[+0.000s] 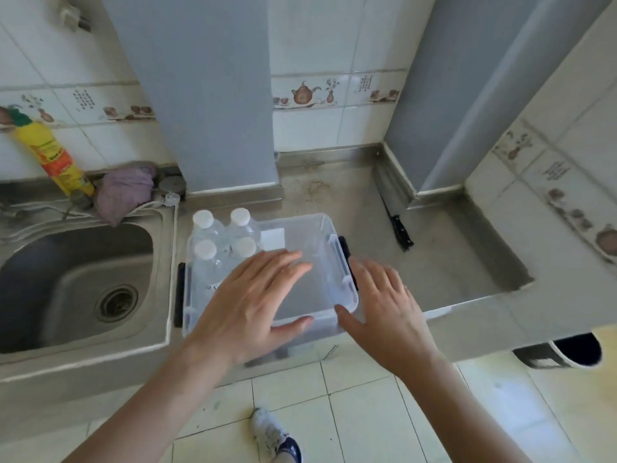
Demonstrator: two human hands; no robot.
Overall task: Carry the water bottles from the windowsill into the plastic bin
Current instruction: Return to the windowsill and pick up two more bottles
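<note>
A clear plastic bin (pixel 337 262) with black side latches stands on the steel counter beside the sink. Several clear water bottles (pixel 213 238) with white caps stand upright in its left half. The right half of the bin holds nothing. My left hand (pixel 253 299) hovers flat over the middle of the bin, fingers spread, holding nothing. My right hand (pixel 387 305) is spread open at the bin's near right corner, with the thumb near the rim. No windowsill is in view.
A steel sink (pixel 76 282) lies left of the bin. A yellow cleaner bottle (pixel 53 155) and a purple cloth (pixel 123 192) sit behind it. A black-handled knife (pixel 397 225) lies on the counter to the right. Grey columns rise behind. My shoe (pixel 277 436) is on the tiled floor.
</note>
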